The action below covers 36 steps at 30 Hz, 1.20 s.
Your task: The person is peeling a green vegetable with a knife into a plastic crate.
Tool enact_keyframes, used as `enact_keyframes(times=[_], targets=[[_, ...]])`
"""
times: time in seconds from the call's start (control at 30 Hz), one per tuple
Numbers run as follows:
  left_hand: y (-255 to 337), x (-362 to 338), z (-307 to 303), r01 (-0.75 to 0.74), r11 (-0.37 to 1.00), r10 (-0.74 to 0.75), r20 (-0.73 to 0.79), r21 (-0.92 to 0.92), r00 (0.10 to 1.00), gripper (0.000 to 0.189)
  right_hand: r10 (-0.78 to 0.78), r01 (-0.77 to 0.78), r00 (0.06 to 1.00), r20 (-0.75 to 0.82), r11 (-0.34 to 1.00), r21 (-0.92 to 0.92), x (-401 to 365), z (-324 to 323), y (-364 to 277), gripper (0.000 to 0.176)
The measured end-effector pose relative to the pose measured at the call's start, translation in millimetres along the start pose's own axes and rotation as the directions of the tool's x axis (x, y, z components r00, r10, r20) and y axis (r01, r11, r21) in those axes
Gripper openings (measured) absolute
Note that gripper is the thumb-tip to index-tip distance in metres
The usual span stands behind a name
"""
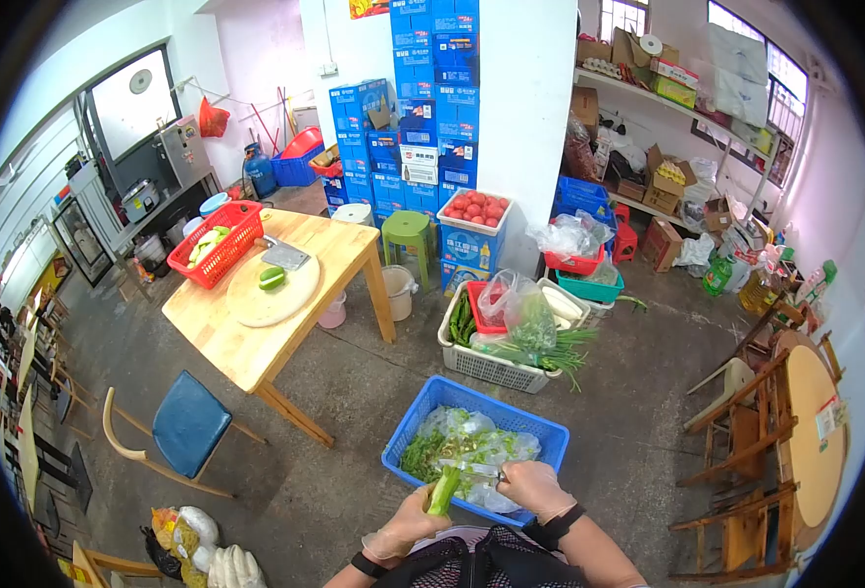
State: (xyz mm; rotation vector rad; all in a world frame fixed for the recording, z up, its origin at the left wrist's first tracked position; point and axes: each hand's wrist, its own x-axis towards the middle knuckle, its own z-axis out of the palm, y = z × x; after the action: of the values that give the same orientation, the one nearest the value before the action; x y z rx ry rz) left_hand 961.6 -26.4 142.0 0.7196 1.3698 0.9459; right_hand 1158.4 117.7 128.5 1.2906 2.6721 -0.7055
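Note:
My left hand, in a thin clear glove, is closed around a light-green vegetable stem that points up. My right hand, gloved the same way, grips what looks like a peeler; its metal end lies close to the stem's upper part. Both hands are over the near edge of a blue plastic basket on the floor. Inside that basket lie green trimmings and clear plastic bags.
At left, a wooden table bears a red basket of pale-green pieces, a round board, green pieces and a cleaver. A grey vegetable crate stands ahead; a blue chair is at left.

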Motion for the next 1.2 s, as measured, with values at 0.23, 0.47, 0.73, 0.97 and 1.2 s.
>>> enact_keyframes(times=[0.23,0.47,0.73,0.97,1.2], targets=[[-12,-3,-7,0.051,0.998,-0.049,0.06,-0.034,0.997,0.07,0.025,-0.025,0.999,0.048,1.0,-0.015,8,16,18,0.026],[-9,0,-5,0.009,0.996,-0.008,0.01,-0.086,1.0,0.071,0.282,-0.269,0.95,0.137,0.957,-0.108,8,31,44,0.03],[-15,11,1,-0.025,0.976,0.022,-0.015,-0.216,1.0,0.048,-0.094,0.12,0.99,-0.105,0.955,0.271,-25,1,-41,0.025],[-28,13,-1,-0.03,0.959,0.047,0.054,-0.282,0.997,0.031,-0.239,0.243,0.97,-0.046,0.943,0.229,-20,10,-43,0.022],[-24,12,-6,0.123,0.925,-0.095,0.095,-0.36,0.991,0.042,-0.135,0.144,0.989,-0.066,0.977,0.156,-1,28,-25,0.023]])
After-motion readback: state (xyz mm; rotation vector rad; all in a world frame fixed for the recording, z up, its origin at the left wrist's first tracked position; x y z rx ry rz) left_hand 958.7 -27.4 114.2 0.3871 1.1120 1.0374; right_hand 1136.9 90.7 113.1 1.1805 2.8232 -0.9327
